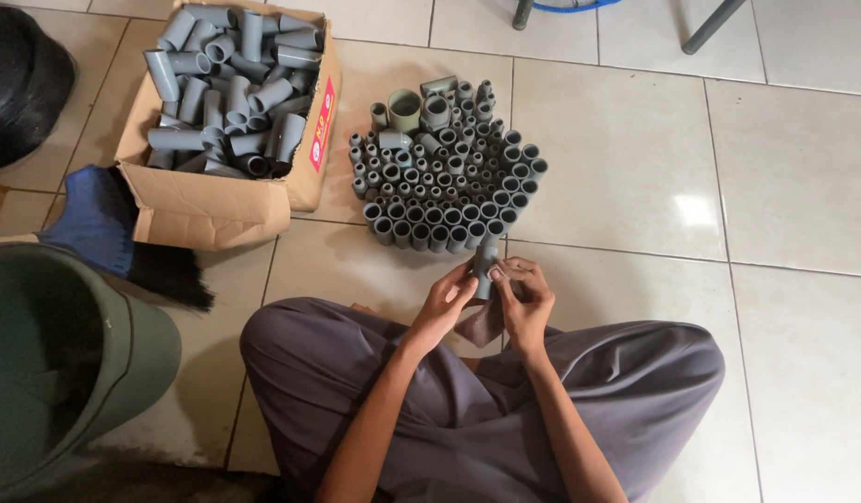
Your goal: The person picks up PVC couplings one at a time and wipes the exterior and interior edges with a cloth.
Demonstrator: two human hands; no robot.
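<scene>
- Above the person's crossed legs, just in front of the lap, both hands meet on 1 short grey pipe piece (486, 265), held roughly upright over the tiled floor (635, 168).
- The left hand (446, 305) grasps the pipe piece from its left side, fingertips curled against the lower half of the tube.
- The right hand (526, 300) closes on it from the right, thumb and fingers pinching near the middle; a small dark cloth or pad (481, 326) appears to hang below the hands, though what it is cannot be told.
- Judged by its look, the pipe piece is rigid plastic: light, stiff, hollow, not fragile, with a smooth wall that may slip under a loose pinch.
- A sound hold would be across the round wall near mid-length, thumb opposite fingers, leaving both open ends free.
- Just beyond the hands, touching or nearly so, stands a tight cluster of upright pipe pieces (444, 172), open ends up, with a few larger fittings at its far edge.
- Further left, a cardboard box (216, 210) holds longer grey tubes heaped loosely.
- A green bucket (123, 354) sits at the person's left, beside a dark brush (165, 270).
</scene>
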